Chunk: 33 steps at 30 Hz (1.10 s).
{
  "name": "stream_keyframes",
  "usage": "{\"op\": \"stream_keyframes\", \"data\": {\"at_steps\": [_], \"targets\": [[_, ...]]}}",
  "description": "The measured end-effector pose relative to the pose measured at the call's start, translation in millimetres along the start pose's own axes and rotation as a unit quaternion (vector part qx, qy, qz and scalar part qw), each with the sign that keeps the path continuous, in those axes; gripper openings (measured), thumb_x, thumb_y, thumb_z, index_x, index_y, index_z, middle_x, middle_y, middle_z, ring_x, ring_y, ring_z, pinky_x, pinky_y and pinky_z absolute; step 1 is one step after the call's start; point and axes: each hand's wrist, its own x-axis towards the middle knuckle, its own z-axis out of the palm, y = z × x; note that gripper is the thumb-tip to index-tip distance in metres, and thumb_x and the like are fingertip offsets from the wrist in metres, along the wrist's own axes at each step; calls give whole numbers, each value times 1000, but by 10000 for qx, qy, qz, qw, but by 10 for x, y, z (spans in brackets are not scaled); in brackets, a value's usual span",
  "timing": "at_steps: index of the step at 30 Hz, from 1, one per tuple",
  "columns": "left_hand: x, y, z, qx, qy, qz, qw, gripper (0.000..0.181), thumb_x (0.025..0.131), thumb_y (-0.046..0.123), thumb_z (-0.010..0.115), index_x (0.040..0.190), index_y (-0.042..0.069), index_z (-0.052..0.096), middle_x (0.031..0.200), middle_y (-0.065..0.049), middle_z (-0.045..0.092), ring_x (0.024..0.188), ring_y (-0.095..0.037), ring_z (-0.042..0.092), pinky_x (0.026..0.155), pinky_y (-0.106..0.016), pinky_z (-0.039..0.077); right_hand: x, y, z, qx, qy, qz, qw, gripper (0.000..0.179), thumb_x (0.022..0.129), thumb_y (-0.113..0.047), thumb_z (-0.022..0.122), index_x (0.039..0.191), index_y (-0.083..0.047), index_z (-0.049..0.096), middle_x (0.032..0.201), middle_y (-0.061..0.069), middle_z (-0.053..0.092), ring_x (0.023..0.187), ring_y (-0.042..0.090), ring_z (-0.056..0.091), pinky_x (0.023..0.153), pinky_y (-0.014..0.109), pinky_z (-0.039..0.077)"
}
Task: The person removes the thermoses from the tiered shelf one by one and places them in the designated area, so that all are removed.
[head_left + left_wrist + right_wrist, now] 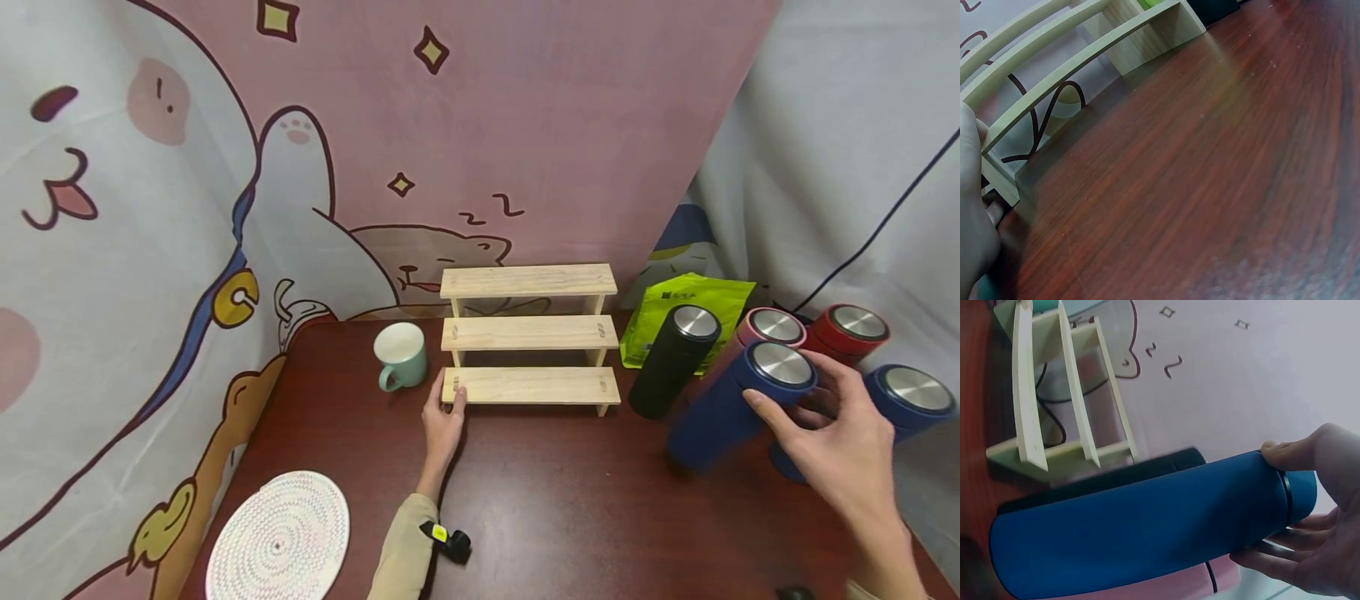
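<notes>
My right hand (843, 433) grips a blue vacuum flask (727, 408) just below its steel-topped lid, thumb on one side and fingers on the other. In the right wrist view the flask (1141, 525) spans the frame; whether its base touches the table I cannot tell. On the left, my left hand (444, 417) holds the left end of the lowest step of a three-step wooden display rack (531, 385), its thumb on the front edge. The rack's steps are bare. A black flask (671, 362) stands between the rack and the blue flask.
Behind the right hand stand a pink flask (772, 325), a red flask (851, 329) and another blue flask (911, 396). A lime-green pouch (645, 329) leans at the back. Left of the rack is a mint mug (402, 358); a round woven mat (277, 533) lies front left.
</notes>
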Motion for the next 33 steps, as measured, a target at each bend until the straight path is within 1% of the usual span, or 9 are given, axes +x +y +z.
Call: {"op": "stream_keyframes", "data": {"at_steps": [2, 5, 9, 14, 22, 27, 29, 30, 33], "targets": [[-23, 98, -27, 54, -76, 18, 10000, 54, 97, 2, 64, 147, -6, 47, 141, -28, 57, 125, -37, 58, 102, -50, 49, 10, 50, -19, -142, 39, 188, 9997, 85, 81, -22, 87, 153, -16, 42, 141, 26, 58, 106, 12, 69, 73, -3, 37], [-46, 170, -43, 97, -106, 36, 9999, 53, 97, 2, 64, 147, -6, 47, 140, -27, 58, 123, -35, 60, 99, -46, 51, 18, 120, -36, -300, 34, 457, 9985, 84, 85, -23, 84, 155, -16, 37, 149, 25, 51, 122, 52, 57, 93, 16, 44], [-61, 209, -55, 106, -112, 38, 9999, 53, 97, 1, 64, 147, -5, 48, 140, -27, 58, 122, -35, 60, 99, -46, 51, 27, 206, -35, -445, 36, 787, 9959, 84, 88, -23, 80, 157, -17, 34, 155, 23, 45, 131, 51, 51, 103, 47, 39], [-35, 160, -54, 100, -168, 8, 9998, 54, 97, 2, 63, 148, -5, 46, 140, -28, 57, 123, -36, 60, 100, -49, 50, 38, 290, -11, -515, 51, 925, 9944, 84, 90, -22, 78, 159, -15, 31, 157, 24, 41, 135, 51, 47, 101, 61, 38], [58, -210, 38, 78, 62, -74, 9999, 56, 98, 7, 65, 150, 1, 47, 143, -20, 59, 124, -31, 59, 99, -45, 50, 72, 411, 20, -532, -11, 1049, 9931, 85, 89, -24, 78, 158, -11, 30, 158, 26, 38, 135, 52, 47, 100, 57, 39], [66, -254, 30, 23, -9, -191, 9998, 56, 98, 12, 67, 151, 6, 47, 144, -14, 59, 124, -24, 59, 100, -40, 50, 66, 480, 28, -441, 104, 1051, 9934, 85, 86, -24, 82, 156, -13, 35, 154, 24, 45, 130, 50, 53, 100, 25, 43], [66, -254, 21, -30, -58, -216, 9997, 57, 99, 14, 66, 152, 6, 47, 144, -14, 58, 125, -24, 58, 102, -43, 49, 67, 497, 29, -431, 72, 1050, 9935, 86, 86, -26, 81, 156, -12, 34, 154, 26, 44, 130, 51, 52, 101, 27, 44], [70, -259, 14, -1, -85, -194, 9998, 57, 99, 15, 66, 152, 5, 46, 145, -15, 58, 126, -26, 59, 102, -45, 49, 66, 505, 28, -409, 50, 1039, 9937, 86, 86, -26, 82, 156, -11, 34, 154, 27, 44, 130, 52, 52, 97, 20, 45], [72, -255, -33, 101, -222, -282, 9993, 58, 100, 19, 65, 153, 6, 44, 147, -15, 56, 129, -28, 57, 105, -49, 47, 59, 503, 27, -497, -128, 984, 9938, 88, 87, -29, 80, 156, -8, 31, 154, 31, 41, 131, 53, 49, 98, 33, 46]]}}
